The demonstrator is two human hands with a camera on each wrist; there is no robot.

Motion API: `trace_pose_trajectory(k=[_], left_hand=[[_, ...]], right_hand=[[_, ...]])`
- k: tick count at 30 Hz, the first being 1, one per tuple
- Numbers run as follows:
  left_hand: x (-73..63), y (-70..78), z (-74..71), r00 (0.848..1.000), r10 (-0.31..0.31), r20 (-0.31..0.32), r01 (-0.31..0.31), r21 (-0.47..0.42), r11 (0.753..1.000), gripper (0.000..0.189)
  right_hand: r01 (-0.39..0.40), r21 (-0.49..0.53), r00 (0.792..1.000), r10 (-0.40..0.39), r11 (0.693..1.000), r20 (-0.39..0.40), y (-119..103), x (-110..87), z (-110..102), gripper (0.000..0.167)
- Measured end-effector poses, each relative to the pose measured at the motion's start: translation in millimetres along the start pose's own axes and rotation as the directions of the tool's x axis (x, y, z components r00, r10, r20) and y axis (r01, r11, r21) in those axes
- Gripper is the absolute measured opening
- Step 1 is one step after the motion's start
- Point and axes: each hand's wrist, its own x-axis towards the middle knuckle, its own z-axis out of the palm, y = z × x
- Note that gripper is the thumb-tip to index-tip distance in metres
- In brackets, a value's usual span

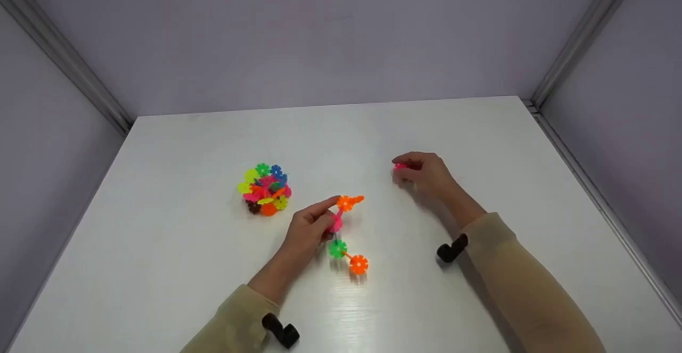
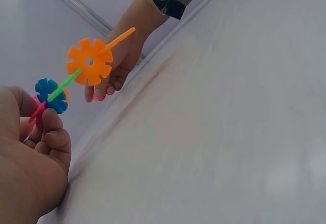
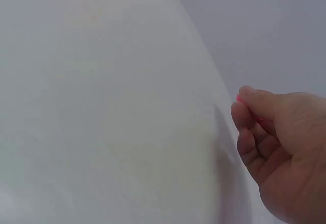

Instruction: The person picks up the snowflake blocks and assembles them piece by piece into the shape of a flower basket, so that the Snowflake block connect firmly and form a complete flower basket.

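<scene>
My left hand [image 1: 306, 230] pinches a chain of joined plastic snowflake discs by its pink disc [image 1: 336, 222]. Orange discs [image 1: 345, 203] form the chain's far end, while a green disc [image 1: 338, 248] and another orange disc [image 1: 358, 264] hang toward the near side. A blue disc [image 2: 50, 94] shows between the pink and green ones in the left wrist view. Off to the right, my right hand [image 1: 429, 174] pinches a single pink disc [image 1: 399, 166] between thumb and fingertips, apart from the chain. Most of that disc is hidden by the fingers in the right wrist view.
A heap of loose snowflake discs [image 1: 266, 189] in several colours lies on the white table [image 1: 176, 246], left of the left hand. Pale panels [image 1: 330, 39] stand behind and at both sides. Each sleeve carries a black wrist device [image 1: 281, 331].
</scene>
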Motion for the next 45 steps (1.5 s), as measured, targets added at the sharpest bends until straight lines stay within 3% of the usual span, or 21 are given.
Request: trace_pose_trajectory(k=[5,9,15,26,37,45], left_hand=[[-0.1,1.0,-2.0,1.000,-0.001,-0.015,0.001,0.011,1.000,0.042],[-0.3,2.7,-1.5,0.999,-0.009,-0.035,0.009,0.026,1.000,0.042],[-3.3,4.0,-0.2,0.999,-0.013,-0.041,0.015,0.048,0.999,0.042],[-3.0,3.1,-1.5,1.000,0.005,-0.018,-0.004,0.060,0.998,0.041],[-2.9,2.3,-1.2,1.000,-0.004,-0.029,0.006,0.059,0.998,0.040],[-5.7,3.8,-1.2,1.000,-0.001,0.000,0.001,0.064,0.998,0.042]], right_hand=[[0.077,0.161,0.989,-0.096,0.984,0.113,-20.5,-22.1,17.1,0.034],[0.098,0.228,0.977,-0.137,0.969,0.163,-33.0,-37.9,30.3,0.035],[0.102,0.278,0.975,-0.152,0.955,0.162,-35.7,-50.6,44.2,0.035],[0.111,0.391,0.962,-0.198,0.914,0.190,-34.9,-52.2,48.9,0.040],[0.123,0.377,0.958,-0.209,0.918,0.197,-29.7,-51.6,47.9,0.042],[0.142,0.334,0.949,-0.225,0.932,0.223,-31.1,-52.7,51.9,0.040]])
